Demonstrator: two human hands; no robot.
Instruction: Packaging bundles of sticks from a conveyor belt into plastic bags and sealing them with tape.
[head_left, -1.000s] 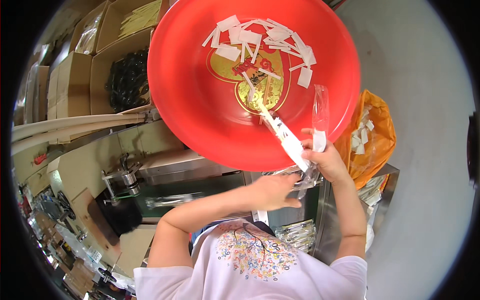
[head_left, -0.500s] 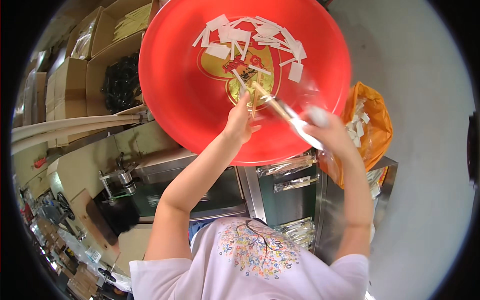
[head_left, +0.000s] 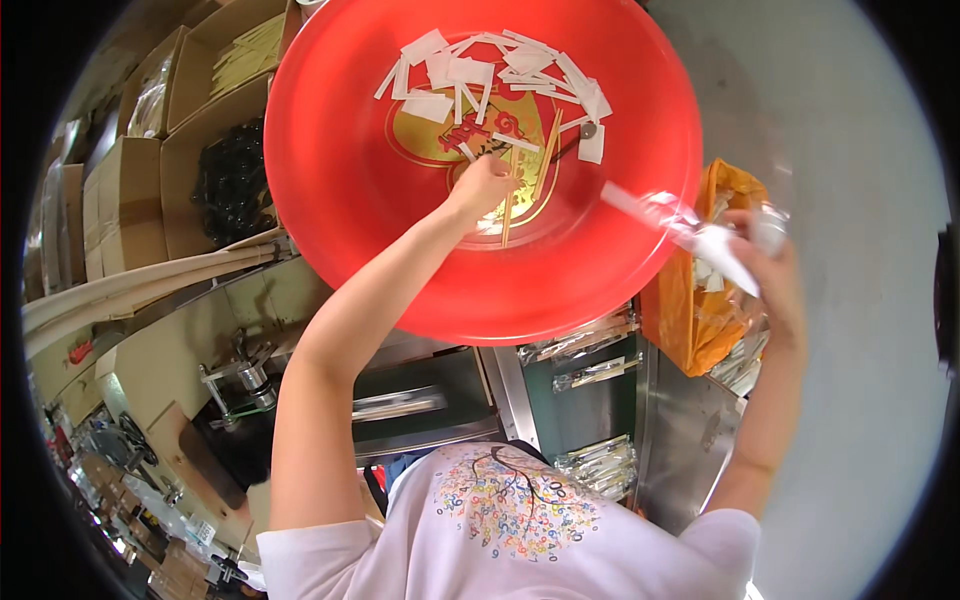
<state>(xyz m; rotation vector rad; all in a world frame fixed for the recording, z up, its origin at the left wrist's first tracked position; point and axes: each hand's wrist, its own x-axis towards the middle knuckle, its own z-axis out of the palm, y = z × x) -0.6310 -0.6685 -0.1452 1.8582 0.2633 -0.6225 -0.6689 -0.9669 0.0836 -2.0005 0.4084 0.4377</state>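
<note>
Keeping loose items together, presumably by its raised wall: one round red plastic basin (head_left: 345, 230), its left and near bottom offering room for moving. Inside, far: flat white paper pieces (head_left: 470, 71). Left hand (head_left: 485, 185): fingers curled at thin tan wooden sticks (head_left: 506, 228); whether pinching, cannot tell. Just right, lying ungripped: second tan wooden stick pair (head_left: 548, 155). Beyond right rim: orange plastic bag (head_left: 690, 335). Clear plastic sleeve with white paper (head_left: 725, 257): tilted over that rim, pinched by blurred right hand (head_left: 772, 270), probably leaving its far end free.
</note>
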